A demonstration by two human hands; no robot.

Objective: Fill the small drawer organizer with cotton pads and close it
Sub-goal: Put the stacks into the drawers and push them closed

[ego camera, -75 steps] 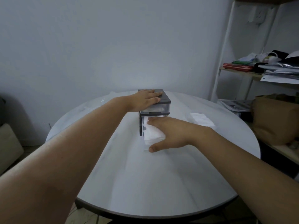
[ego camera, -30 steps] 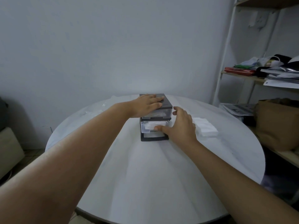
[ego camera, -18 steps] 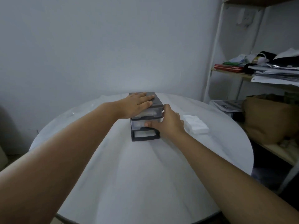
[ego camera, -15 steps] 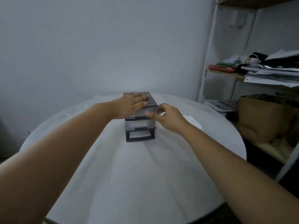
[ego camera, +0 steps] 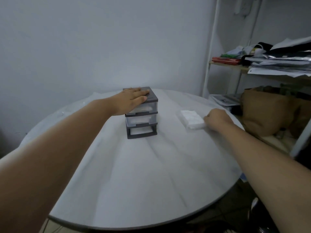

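One left hand (ego camera: 134, 99) lies flat, palm down, on the dark lid of the single drawer organizer (ego camera: 152, 98), fingers straight and close together, their tips reaching toward the lid's right front corner. Directly under that palm the organizer stacks three levels: two clear drawers, the top drawer (ego camera: 144, 109) and the middle drawer (ego camera: 141, 121), both pushed in flush with something white showing through their fronts, and below them one bottom bay (ego camera: 142, 131) that is an open dark frame. Well to the right of the left hand, the one right hand (ego camera: 218, 118) rests knuckles-up on the round white table (ego camera: 134, 182), its fingers curled down and away from the camera. Just to the left of this hand, touching its fingertips, lies one stack of white cotton pads (ego camera: 191, 118); whether the fingers pinch the stack or only touch it cannot be told. Beyond the right hand stands one shelf unit (ego camera: 227, 64) loaded with papers, and beside the wrist, off the table, one brown bag (ego camera: 264, 111).
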